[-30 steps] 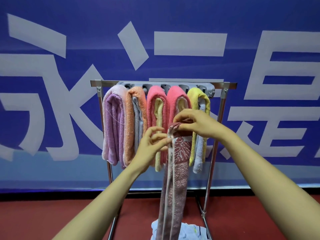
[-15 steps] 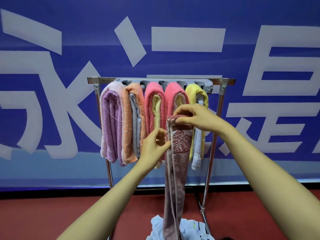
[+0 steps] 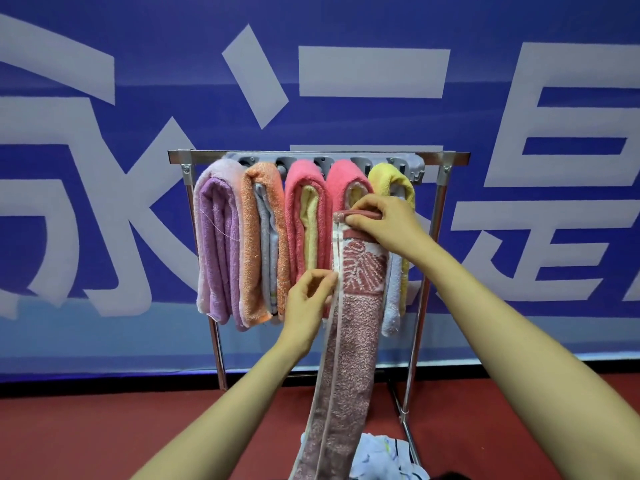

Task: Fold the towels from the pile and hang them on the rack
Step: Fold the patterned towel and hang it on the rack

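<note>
Five folded bundles of towels (image 3: 304,237) already hang on the rack (image 3: 450,156) at frame centre. My right hand (image 3: 381,223) grips the top of a dusty-pink towel (image 3: 349,348) and my left hand (image 3: 308,299) pinches its edge. It dangles in front of the rack, not yet hung, and more of the pile (image 3: 384,455) waits at the bottom.

Blue banner (image 3: 346,126) (white characters), red floor (image 3: 86,438)
</note>
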A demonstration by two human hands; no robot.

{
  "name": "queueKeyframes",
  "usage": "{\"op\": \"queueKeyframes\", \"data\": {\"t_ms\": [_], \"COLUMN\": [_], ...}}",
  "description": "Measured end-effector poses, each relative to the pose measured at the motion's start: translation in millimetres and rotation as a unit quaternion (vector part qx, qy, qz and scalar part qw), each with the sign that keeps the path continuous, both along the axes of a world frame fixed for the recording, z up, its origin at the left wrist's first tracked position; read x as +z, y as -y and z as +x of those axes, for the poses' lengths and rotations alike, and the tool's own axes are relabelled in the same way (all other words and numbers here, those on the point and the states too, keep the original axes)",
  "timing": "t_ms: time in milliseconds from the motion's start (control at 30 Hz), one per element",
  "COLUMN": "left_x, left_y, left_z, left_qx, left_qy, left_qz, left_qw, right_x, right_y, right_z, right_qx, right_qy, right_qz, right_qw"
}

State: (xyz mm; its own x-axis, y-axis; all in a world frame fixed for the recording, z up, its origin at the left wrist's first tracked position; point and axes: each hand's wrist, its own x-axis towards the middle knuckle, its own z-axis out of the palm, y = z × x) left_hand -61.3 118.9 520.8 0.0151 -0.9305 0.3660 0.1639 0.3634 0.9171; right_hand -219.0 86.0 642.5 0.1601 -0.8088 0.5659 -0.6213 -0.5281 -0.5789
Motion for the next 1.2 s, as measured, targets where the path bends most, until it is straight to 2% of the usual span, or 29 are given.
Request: {"op": "queueKeyframes", "data": {"t_ms": [67,200,333,433,533,600,767,900,1067,1200], "left_x": [-1,-6,-10,-14,-14,-14,-24,-28,-38,-61], "left_y": [0,1,2,5,9,10,10,12,24,42], "left_z": [2,7,12,17,14,9,-4,1,-1,0], "left_qx": [-0.006,-0.003,-0.097,-0.133,0.025,0.093,-0.013,-0.073,-0.061,-0.082], "left_qy": [-0.002,0.059,0.025,0.059,0.144,0.152,0.1,0.029,0.147,0.187], "left_qz": [-0.002,-0.012,0.046,0.07,0.011,-0.028,-0.012,0.009,0.022,0.106], "left_qw": [1.0,0.998,0.994,0.987,0.989,0.984,0.995,0.997,0.987,0.973], "right_x": [1,5,8,9,11,12,15,16,20,26], "right_y": [2,-1,-7,-10,-11,-10,-1,4,-3,-7], "right_z": [0,-4,-12,-17,-18,-15,-9,-13,-14,-20], "right_qx": [-0.003,0.023,0.101,0.125,0.123,0.105,0.036,0.028,0.078,0.088], "right_qy": [0.002,-0.021,-0.03,-0.031,-0.036,-0.012,-0.022,-0.016,0.002,0.008], "right_qz": [-0.001,0.007,0.035,0.048,0.061,0.067,0.03,0.035,0.063,0.058], "right_qw": [1.0,0.999,0.994,0.99,0.99,0.992,0.999,0.999,0.995,0.994]}}
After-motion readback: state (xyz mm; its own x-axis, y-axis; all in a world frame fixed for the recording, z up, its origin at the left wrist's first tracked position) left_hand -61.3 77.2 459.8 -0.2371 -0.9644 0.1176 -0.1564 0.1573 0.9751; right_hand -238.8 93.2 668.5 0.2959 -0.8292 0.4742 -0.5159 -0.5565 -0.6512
